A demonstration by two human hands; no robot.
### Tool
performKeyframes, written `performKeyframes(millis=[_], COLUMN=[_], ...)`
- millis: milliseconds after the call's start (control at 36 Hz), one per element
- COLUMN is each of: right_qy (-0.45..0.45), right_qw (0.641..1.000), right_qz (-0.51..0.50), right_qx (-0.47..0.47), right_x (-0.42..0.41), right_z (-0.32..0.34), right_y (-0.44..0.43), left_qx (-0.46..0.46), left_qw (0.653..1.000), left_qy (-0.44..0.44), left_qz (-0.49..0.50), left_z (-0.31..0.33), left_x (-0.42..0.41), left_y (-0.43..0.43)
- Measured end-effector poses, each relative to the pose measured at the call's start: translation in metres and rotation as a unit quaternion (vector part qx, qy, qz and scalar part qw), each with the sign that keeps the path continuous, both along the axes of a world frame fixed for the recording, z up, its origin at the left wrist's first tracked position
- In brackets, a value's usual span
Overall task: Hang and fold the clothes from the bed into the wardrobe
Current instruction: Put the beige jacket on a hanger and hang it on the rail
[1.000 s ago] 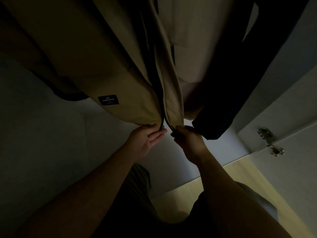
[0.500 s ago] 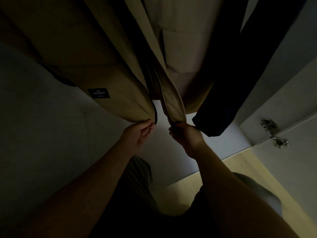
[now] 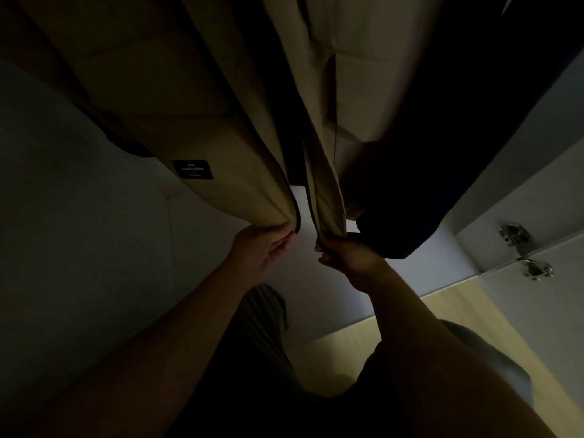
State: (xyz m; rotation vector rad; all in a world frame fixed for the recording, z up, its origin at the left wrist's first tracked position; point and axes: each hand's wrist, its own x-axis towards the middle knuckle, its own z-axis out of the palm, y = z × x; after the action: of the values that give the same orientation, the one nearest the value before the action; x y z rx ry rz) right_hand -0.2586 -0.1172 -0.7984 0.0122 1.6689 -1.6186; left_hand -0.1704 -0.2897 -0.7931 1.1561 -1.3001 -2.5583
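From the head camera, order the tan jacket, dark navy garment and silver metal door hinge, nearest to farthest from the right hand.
1. Tan jacket: edge pinched in the right hand.
2. Dark navy garment: hem just to its right.
3. Silver metal door hinge: far right.

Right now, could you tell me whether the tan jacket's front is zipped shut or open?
Open at the hem: the tan jacket hangs with front edges apart, left hand gripping one, right hand the other.
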Motion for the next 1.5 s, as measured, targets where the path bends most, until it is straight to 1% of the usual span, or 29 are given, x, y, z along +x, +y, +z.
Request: performKeyframes(millis=[83,167,250,278,361,444,528,667,750,833,889,972,1056,1139,1222,1333,1500], right_qy=[-0.086,-0.152,-0.173,-0.175,-0.186,-0.199,-0.222,-0.229,-0.240,-0.244,-0.250,-0.274,-0.283,-0.277,-0.257,-0.233,-0.239], right_qw=[0.993,0.979,0.970,0.968,0.961,0.957,0.954,0.959,0.956,0.954,0.949,0.935,0.930,0.936,0.949,0.959,0.955], right_qz=[-0.058,-0.076,-0.069,-0.070,-0.087,-0.109,-0.099,-0.069,-0.054,-0.047,-0.053,-0.061,-0.056,-0.055,-0.030,-0.017,-0.033], right_qx=[-0.053,-0.110,-0.159,-0.168,-0.186,-0.182,-0.177,-0.153,-0.159,-0.167,-0.182,-0.216,-0.228,-0.210,-0.179,-0.161,-0.173], right_x=[-0.004,-0.005,-0.004,-0.004,-0.004,-0.004,-0.003,-0.003,-0.003,-0.003,-0.004,-0.005,-0.005,-0.003,-0.001,0.001,-0.001], right_z=[0.006,0.015,0.021,0.023,0.026,0.026,0.027,0.029,0.029,0.029,0.028,0.028,0.029,0.028,0.028,0.026,0.025], right_y=[-0.001,-0.003,-0.005,-0.006,-0.008,-0.010,-0.010,-0.011,-0.011,-0.011,-0.011,-0.010,-0.009,-0.011,-0.013,-0.015,-0.015], left_qx=[-0.035,-0.090,-0.160,-0.170,-0.156,-0.145,-0.150,-0.190,-0.190,-0.217,-0.233,-0.236,-0.267,-0.295,-0.326,-0.323,-0.330], left_qw=[0.999,0.995,0.986,0.985,0.987,0.989,0.988,0.981,0.980,0.974,0.971,0.970,0.962,0.953,0.942,0.944,0.942], left_qy=[0.004,0.000,-0.026,-0.031,-0.022,-0.006,0.007,0.030,0.047,0.055,0.055,0.050,0.055,0.073,0.081,0.066,0.060], left_qz=[-0.018,-0.035,-0.031,-0.021,0.016,0.034,0.041,0.035,0.034,0.032,0.019,0.021,0.019,0.008,0.006,0.021,0.025], left_z=[0.001,0.003,0.010,0.011,0.016,0.019,0.024,0.027,0.030,0.031,0.033,0.034,0.034,0.035,0.035,0.030,0.031], left_x=[0.000,-0.002,-0.004,-0.006,-0.010,-0.011,-0.012,-0.014,-0.013,-0.014,-0.015,-0.016,-0.018,-0.018,-0.017,-0.016,-0.013], left_y=[0.004,0.010,0.016,0.017,0.020,0.022,0.024,0.025,0.026,0.028,0.030,0.031,0.028,0.025,0.024,0.024,0.026])
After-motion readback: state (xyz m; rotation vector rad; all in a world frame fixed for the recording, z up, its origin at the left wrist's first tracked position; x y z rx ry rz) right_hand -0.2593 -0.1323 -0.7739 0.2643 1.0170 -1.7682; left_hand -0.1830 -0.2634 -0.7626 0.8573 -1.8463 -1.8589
